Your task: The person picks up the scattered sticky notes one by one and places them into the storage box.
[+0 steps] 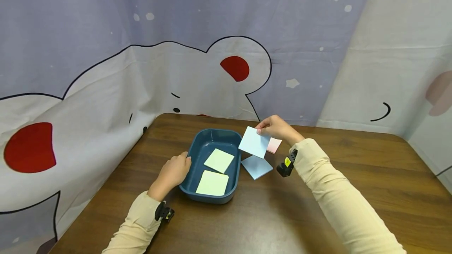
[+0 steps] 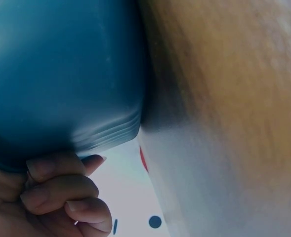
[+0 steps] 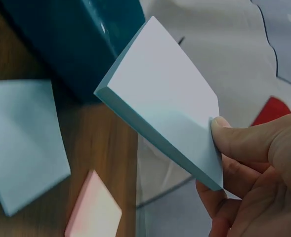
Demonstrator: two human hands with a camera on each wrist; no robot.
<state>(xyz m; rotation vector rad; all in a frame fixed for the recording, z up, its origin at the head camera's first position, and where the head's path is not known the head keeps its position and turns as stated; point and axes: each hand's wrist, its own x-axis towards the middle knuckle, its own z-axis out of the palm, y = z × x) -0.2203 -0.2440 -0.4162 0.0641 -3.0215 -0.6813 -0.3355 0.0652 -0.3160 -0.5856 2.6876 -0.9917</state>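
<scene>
My right hand (image 1: 279, 129) pinches a light blue sticky note pad (image 1: 254, 142) by one corner. It holds the pad tilted above the table, just right of a dark blue plastic bin (image 1: 208, 198). In the right wrist view, the thumb lies on the pad's face and the other fingers are behind it. At the bin's left side, my left hand (image 1: 174, 172) grips the rim with curled fingers, which also show in the left wrist view. Two pale yellow-green note pads, one farther back (image 1: 219, 160) and one nearer (image 1: 212, 184), lie flat inside the bin.
Another light blue pad (image 1: 257, 168) lies on the wooden table (image 1: 268, 218) beside the bin's right wall. A pink pad (image 1: 274, 146) sits behind it, partly covered by the held pad. A printed cloth (image 1: 176, 7) hangs behind the table.
</scene>
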